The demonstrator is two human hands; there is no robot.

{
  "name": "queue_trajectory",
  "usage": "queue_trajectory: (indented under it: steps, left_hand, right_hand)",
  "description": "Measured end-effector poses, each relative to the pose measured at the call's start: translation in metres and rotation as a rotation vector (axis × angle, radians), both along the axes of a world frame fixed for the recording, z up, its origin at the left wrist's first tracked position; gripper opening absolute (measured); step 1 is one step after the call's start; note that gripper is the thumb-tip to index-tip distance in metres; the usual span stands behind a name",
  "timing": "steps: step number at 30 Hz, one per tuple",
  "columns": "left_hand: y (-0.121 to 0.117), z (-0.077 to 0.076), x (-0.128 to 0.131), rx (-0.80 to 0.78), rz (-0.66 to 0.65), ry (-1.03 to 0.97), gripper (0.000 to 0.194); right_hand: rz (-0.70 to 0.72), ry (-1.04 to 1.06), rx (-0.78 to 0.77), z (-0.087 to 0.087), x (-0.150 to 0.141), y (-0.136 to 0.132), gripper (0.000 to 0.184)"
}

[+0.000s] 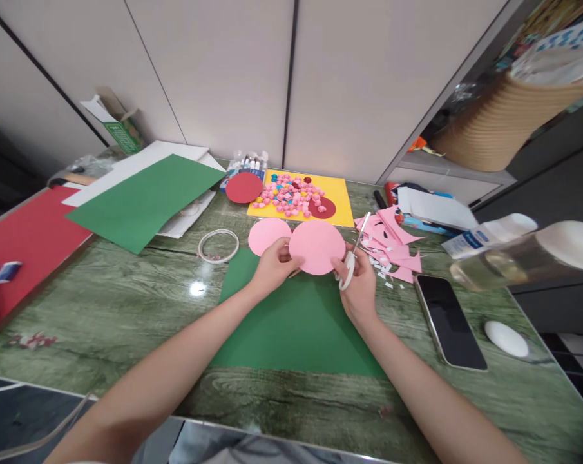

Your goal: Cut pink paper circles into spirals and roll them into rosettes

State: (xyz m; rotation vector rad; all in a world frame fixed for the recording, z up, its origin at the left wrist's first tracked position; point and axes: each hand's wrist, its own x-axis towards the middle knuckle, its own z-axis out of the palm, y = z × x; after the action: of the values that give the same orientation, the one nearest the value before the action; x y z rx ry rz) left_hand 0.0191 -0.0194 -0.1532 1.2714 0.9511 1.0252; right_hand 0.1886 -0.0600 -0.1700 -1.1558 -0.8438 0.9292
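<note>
A round pink paper disc (317, 247) is held up between both hands above a green sheet (296, 328). My left hand (275, 265) pinches its left edge between thumb and fingers. On the disc's right edge rests the thumb of my right hand (360, 283), and white-handled scissors (349, 264) hang in that same hand with the blades pointing up and away. Another pink disc (267, 236) lies just behind my left hand, partly covered by it. Pink paper scraps (390, 241) and small white bits are heaped right of the scissors.
A yellow sheet (342, 196) at the back bears many small pink balls (291, 193). Left of it are a red disc (243, 187), a tape roll (218, 246) and a loose green sheet (146, 200). A phone (449, 322), a white mouse (506, 338) and a bottle (523, 258) stand at right.
</note>
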Motion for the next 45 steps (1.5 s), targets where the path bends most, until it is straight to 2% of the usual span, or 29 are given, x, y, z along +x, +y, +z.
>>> queue_trajectory:
  steps: [4, 9, 12, 17, 24, 33, 45]
  left_hand:
    - [0.003, -0.002, -0.004, 0.092, 0.132, -0.024, 0.026]
    - [0.007, -0.001, -0.006, 0.108, 0.228, -0.085, 0.020]
    - [0.008, 0.000, -0.005, 0.101, 0.270, -0.116, 0.021]
    - [0.009, -0.003, -0.008, 0.085, 0.353, -0.152, 0.026]
    - [0.012, -0.008, -0.013, 0.160, 0.500, -0.102, 0.029]
    - [0.008, -0.003, -0.014, 0.248, 0.591, -0.030, 0.032]
    - [0.006, 0.005, -0.015, 0.391, 0.659, 0.050, 0.031]
  right_hand:
    - [0.100, 0.002, -0.022, 0.000, -0.003, -0.002, 0.040]
    - [0.175, -0.039, -0.048, 0.004, -0.006, -0.004, 0.036]
    - [0.187, -0.018, -0.050, 0.006, -0.006, -0.004, 0.034]
    - [0.340, -0.007, -0.117, 0.008, -0.006, -0.008, 0.025]
    - [0.424, -0.054, -0.098, 0.010, -0.005, -0.011, 0.026]
    - [0.498, -0.147, -0.089, 0.015, -0.006, -0.013, 0.023]
    - [0.531, -0.158, -0.091, 0.016, -0.006, -0.014, 0.022]
